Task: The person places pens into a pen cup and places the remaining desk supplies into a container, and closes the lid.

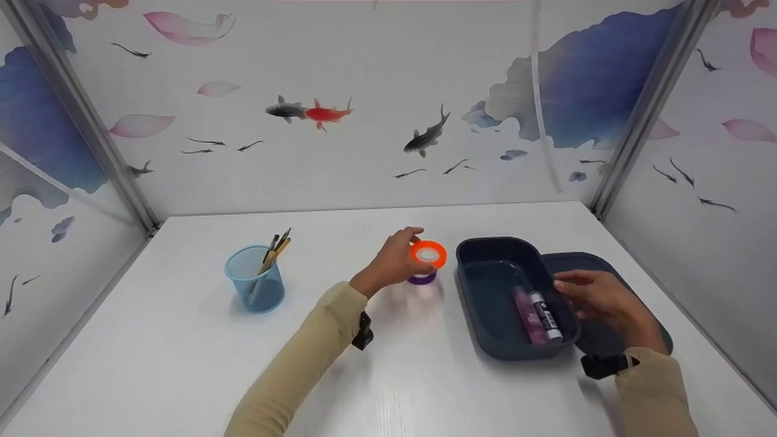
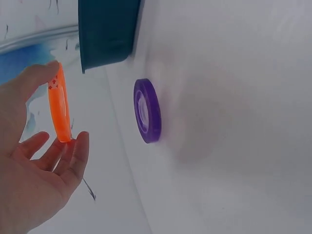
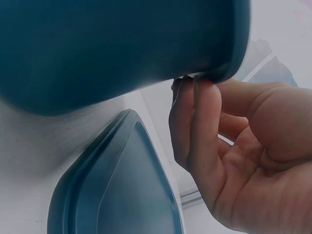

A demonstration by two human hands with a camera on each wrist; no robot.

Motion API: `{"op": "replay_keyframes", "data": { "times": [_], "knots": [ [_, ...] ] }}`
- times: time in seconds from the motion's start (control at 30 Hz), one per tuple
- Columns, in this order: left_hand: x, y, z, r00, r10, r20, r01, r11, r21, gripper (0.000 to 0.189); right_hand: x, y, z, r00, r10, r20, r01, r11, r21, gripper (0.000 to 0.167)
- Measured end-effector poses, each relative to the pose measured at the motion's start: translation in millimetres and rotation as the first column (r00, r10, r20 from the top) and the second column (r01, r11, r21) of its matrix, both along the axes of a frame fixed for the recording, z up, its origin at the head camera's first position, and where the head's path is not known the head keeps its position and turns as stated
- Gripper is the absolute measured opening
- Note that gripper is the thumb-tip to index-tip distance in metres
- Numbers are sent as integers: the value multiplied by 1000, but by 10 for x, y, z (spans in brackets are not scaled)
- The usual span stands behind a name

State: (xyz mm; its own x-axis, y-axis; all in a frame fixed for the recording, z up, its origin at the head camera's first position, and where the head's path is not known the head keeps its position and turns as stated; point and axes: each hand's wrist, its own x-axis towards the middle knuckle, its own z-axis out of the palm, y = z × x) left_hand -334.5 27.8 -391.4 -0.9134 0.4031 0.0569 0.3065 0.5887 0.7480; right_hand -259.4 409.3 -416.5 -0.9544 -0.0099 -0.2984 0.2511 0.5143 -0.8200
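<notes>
My left hand pinches an orange tape roll by its edges, thumb on one side and fingertips on the other. In the left wrist view the orange roll is raised off the table. A purple tape roll lies flat on the table below it, partly hidden in the head view. My right hand is at the right side of a dark blue box, its fingertips touching the outer wall just below the rim. Inside the box lie a glue stick and a pinkish, see-through item.
A light blue mesh cup with pencils in it stands at the left. The box's dark lid lies to the right, partly under the box's edge in the head view. White panels with painted fish enclose the table.
</notes>
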Motion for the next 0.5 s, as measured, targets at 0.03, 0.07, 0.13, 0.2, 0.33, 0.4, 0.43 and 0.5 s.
{"op": "replay_keyframes", "data": {
  "times": [0.03, 0.07, 0.13, 0.2, 0.33, 0.4, 0.43, 0.5],
  "knots": [
    [16, 24, 13, 1000, -10, -7, 10, 1000, 1, 79, 1, 2, -3, 1000, 0, -1, 0, 1000, -1, 75],
    [34, 48, 26, 1000, -23, -15, 23, 1000, 7, 79, 2, 4, -7, 1000, 0, -2, 0, 1000, -1, 75],
    [73, 96, 47, 998, -51, -29, 52, 998, 23, 79, 2, 8, -15, 1000, 2, -7, -2, 1000, -5, 75],
    [112, 150, 59, 996, -80, -36, 82, 996, 46, 78, 4, 13, -20, 1000, 8, -14, -8, 1000, -8, 76],
    [203, 277, 82, 990, -135, -43, 137, 988, 65, 78, 11, 15, -14, 999, 20, -30, -20, 1000, -5, 78],
    [252, 343, 97, 987, -155, -33, 157, 986, 62, 79, 13, 12, -6, 999, 25, -34, -25, 1000, 1, 78],
    [278, 376, 102, 986, -166, -30, 168, 984, 61, 79, 12, 10, -2, 999, 27, -34, -27, 1000, 4, 77],
    [327, 438, 113, 981, -191, -20, 192, 979, 65, 79, 9, 6, 6, 999, 28, -35, -28, 1000, 8, 77]
  ]
}}
